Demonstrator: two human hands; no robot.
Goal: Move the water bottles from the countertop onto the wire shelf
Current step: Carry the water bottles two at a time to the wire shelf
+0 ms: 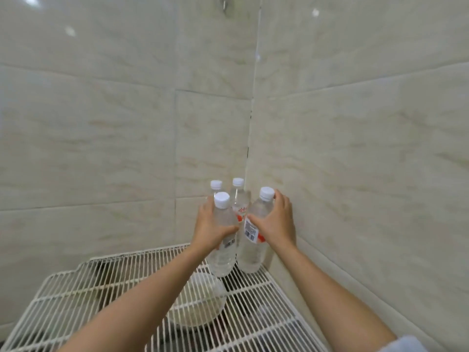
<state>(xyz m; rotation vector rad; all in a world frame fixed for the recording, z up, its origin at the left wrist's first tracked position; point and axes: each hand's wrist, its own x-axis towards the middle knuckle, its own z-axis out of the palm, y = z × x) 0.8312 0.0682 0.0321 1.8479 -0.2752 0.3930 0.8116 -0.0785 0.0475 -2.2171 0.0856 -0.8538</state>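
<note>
Several clear water bottles with white caps stand in the far right corner of the white wire shelf (76, 295). My left hand (210, 224) grips the front left bottle (223, 252) around its middle. My right hand (276, 222) grips the front right bottle (251, 252) at its shoulder and label. Both bottles are upright, with their bases at the shelf wires. Behind them stand two more bottles, one at the back left (216, 185) and one at the back middle (238, 196), mostly hidden by the front ones.
Tiled walls (355, 148) meet in a corner right behind the bottles. A pale round bowl (200, 303) shows through the wires below the shelf. The shelf's wire surface stretches to the left and front of the bottles.
</note>
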